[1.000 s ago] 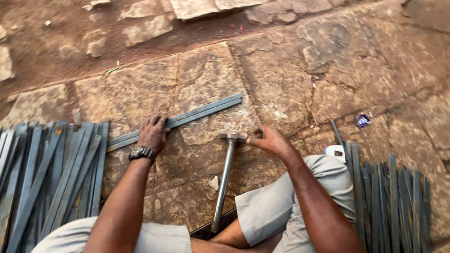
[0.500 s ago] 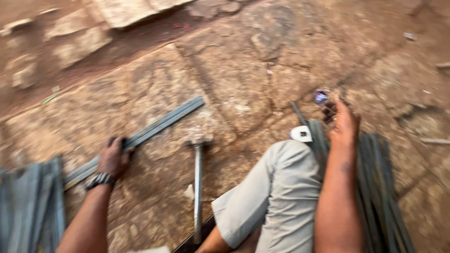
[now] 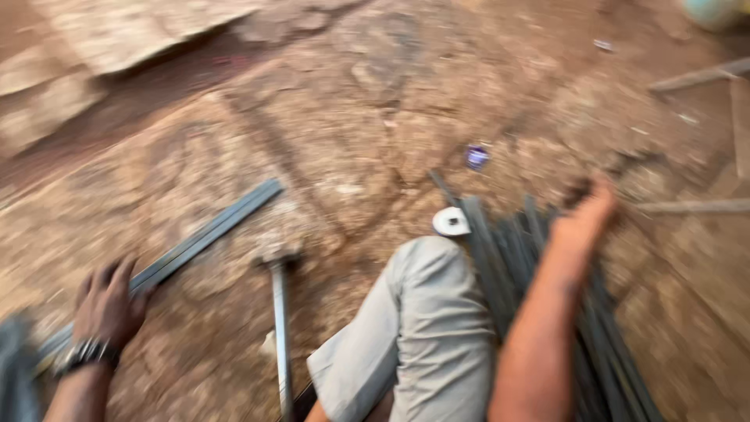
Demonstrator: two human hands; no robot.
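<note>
My left hand (image 3: 108, 305), with a watch on its wrist, presses on a long grey metal bar (image 3: 207, 232) that lies slantwise on the stone floor. My right hand (image 3: 587, 216) reaches out over a pile of dark metal strips (image 3: 539, 297) beside my right knee; blur hides whether its fingers hold a strip. A metal hammer (image 3: 279, 312) lies on the stone between my arms, head pointing away from me.
My bent knee in grey trousers (image 3: 426, 328) sits between the hammer and the strip pile. A small white round object (image 3: 451, 223) and a small blue scrap (image 3: 476, 157) lie near the pile. More strips show at the left edge (image 3: 16, 367).
My right hand left the spot by the hammer head and swung right, out over the strip pile. The view turned to the right. My left hand stayed on the bar.
</note>
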